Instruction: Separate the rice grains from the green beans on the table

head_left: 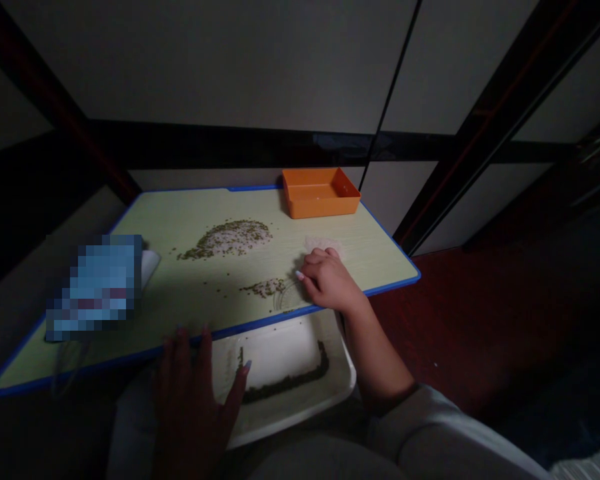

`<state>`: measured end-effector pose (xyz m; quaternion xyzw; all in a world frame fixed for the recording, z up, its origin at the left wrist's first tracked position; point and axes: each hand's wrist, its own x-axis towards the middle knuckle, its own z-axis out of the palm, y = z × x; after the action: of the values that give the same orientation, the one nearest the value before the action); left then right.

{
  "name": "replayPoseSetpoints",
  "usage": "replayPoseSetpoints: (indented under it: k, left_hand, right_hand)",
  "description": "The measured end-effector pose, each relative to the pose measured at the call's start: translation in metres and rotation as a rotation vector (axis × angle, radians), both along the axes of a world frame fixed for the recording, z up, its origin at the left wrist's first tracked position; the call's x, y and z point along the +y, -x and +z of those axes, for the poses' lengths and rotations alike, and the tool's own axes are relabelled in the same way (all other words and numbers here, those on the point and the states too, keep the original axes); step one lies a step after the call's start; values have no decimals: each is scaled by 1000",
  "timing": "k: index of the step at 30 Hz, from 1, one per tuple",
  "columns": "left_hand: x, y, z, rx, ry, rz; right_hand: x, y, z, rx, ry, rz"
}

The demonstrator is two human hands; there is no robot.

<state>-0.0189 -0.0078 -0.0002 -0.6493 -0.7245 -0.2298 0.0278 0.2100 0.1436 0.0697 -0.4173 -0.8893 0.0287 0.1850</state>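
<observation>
With fingers (316, 260) bent inward on the right hand (333, 283), just right of a mixed patch (267, 287) of small green beans and pale grains, nearer than the orange tray (323, 205) and left of it; stretched sideways along its long axis, tapering leftward. Close against loose pale grains (315, 242) on the orange tray's near side; cannot tell whether pinching any. Left of the orange tray, on the blue-edged table (380, 257), a larger mixed pile (235, 237), tailing leftward. Well nearer than the orange tray, spread apart on the left hand (195, 393), overlapping in view a white basin (280, 343) with beans along its inner edge.
</observation>
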Motion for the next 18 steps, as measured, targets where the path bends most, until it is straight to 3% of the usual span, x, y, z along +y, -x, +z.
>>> replayPoseSetpoints:
  k: [8,18]
  left_hand:
    - [2,4,-9,17,-81,-20]
    - [2,4,-11,-6,-89,-10]
  right_hand:
    - [4,-3,-3,97,51,87]
    - [4,-1,-4,130,35,57]
